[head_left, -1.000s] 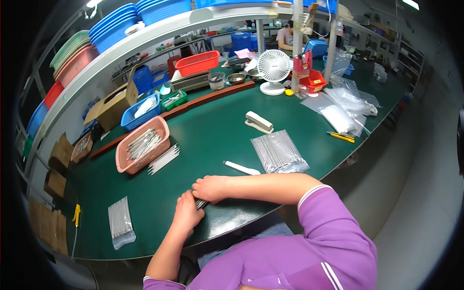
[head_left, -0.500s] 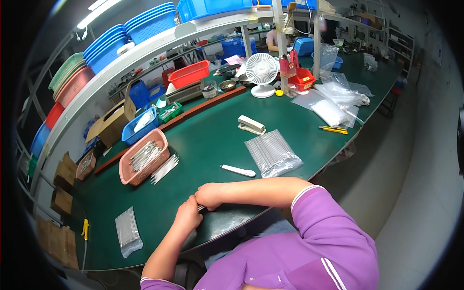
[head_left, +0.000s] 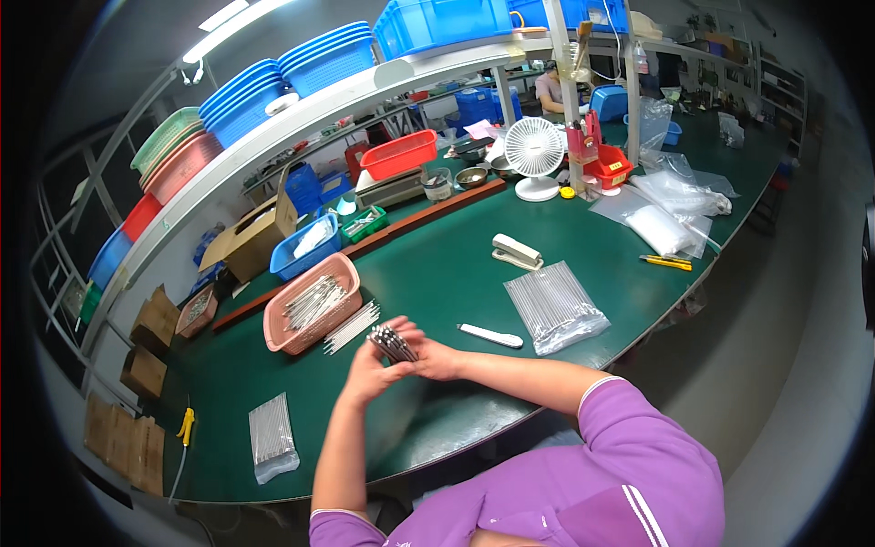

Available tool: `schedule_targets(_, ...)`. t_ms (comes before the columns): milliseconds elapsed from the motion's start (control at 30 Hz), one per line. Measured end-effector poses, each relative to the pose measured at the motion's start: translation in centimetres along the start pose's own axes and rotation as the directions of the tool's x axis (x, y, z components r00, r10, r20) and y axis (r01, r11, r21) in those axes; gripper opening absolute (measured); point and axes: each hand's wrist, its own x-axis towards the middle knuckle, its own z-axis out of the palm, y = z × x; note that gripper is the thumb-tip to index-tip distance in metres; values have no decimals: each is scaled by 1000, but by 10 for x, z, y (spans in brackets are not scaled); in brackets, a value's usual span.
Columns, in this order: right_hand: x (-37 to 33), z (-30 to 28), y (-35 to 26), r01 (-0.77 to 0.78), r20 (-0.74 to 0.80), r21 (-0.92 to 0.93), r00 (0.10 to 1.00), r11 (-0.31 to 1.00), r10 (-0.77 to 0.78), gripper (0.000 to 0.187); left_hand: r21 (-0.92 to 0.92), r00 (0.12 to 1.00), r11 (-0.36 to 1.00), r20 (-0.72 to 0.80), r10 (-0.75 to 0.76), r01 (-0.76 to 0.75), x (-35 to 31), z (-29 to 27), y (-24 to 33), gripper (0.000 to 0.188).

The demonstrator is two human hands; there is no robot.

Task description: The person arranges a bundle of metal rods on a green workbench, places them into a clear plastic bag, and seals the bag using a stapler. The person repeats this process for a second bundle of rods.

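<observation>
Rods [head_left: 394,344] are bunched above the near middle of the green table [head_left: 437,255], your left hand [head_left: 366,374] curling its fingers around them, your right hand [head_left: 437,361] alongside, fingers too blurred to tell, apparently evening the bunch, so next calls for a snug hold.

White fan [head_left: 535,148] beside red bin [head_left: 609,168]

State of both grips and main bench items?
Rod bundle: gathered between both hands
Left grip: closed around the bundle
Right grip: against the bundle, fingers blurred
Pink basket: open-topped, holding rods
Loose rods: lying beside the basket
Larger bag: flat, filled with rods
Smaller bag: flat, filled with rods
Stapler: upright
White tool: lying flat
Yellow cutter: lying flat
Fan: upright, spinning unclear
</observation>
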Motion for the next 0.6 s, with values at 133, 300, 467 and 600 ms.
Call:
schedule_targets(133, -10, 4, 1, -179, 121, -24, 976, 984, 180, 39, -266, 987, 956, -68, -145, 123, 1, 16, -42, 36)
schedule_targets(300, -4, -7, 7, -204, 32, -97, 978, 974, 208, 43, -97, 995, 992, -37, -90, 86, 13, 14, -39, 13)
schedule_targets(467, 1, -18, 35, -213, -4, -91, 977, 973, 213, 42, -177, 990, 980, -95, -104, 87, 27, 11, -46, 21)
schedule_targets(600, 1, -13, 31, -315, -106, 23, 943, 949, 315, 48, -345, 983, 933, -108, -148, 102, 18, 9, -73, 45)
